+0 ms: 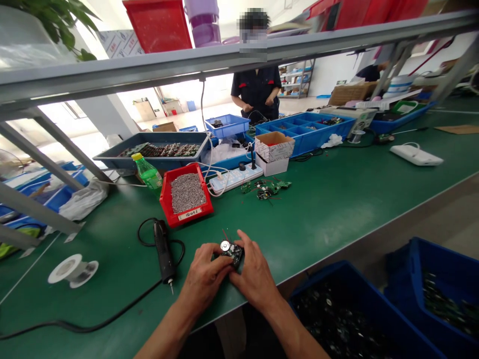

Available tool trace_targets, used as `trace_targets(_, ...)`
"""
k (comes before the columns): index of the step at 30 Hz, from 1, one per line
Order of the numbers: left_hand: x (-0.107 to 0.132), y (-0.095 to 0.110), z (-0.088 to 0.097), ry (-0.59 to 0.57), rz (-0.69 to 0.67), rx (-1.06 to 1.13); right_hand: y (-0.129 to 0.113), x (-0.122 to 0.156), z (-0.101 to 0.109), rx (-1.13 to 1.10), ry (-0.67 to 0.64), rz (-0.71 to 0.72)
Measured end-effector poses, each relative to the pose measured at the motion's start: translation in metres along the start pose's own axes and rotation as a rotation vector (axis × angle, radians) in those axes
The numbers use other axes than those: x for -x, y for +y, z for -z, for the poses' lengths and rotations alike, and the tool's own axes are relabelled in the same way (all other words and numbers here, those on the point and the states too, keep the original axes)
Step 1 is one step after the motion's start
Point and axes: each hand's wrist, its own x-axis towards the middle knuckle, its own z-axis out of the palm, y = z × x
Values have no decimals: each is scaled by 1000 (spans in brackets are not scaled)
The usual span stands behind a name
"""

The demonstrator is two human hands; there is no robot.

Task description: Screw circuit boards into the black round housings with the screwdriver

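Observation:
Near the front edge of the green table, a small black electronic assembly (pixel 235 253) with a round silver disc on it sits between my two hands. My left hand (pixel 205 271) grips its left side, with the thumb across the front. Around the right side curl the fingers of my right hand (pixel 254 269), the thumb close to its lower edge. Part of the assembly is hidden by my fingers. A black electric screwdriver (pixel 163 252) lies left of my left hand, its bit pointing toward me. Farther back stands a red bin (pixel 164 202) full of small metal screws.
Behind my hands lie loose green circuit boards (pixel 267 188) and a power strip (pixel 237 178). A green bottle (pixel 148 172), a solder wire spool (pixel 73 270) and a white device (pixel 416 154) are around. Blue crates (pixel 415 269) stand below the right edge. Beyond the shelf stands a person (pixel 256 89).

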Motion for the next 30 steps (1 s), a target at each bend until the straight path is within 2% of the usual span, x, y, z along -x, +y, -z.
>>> trace_targets(13,-4,0,0,-12,43,62,2,1,0,-31,-10,19)
trace_targets(17,-6,1,0,-84,81,66,2,0,-1,-11,15,39)
trace_targets(23,-5,0,15,-204,127,100,1,5,-6,108,129,54)
trace_targets(26,0,-11,21,-223,163,233,-3,9,-3,95,80,75)
trace_targets(30,5,-22,25,-270,159,354,-8,8,10,90,-75,149)
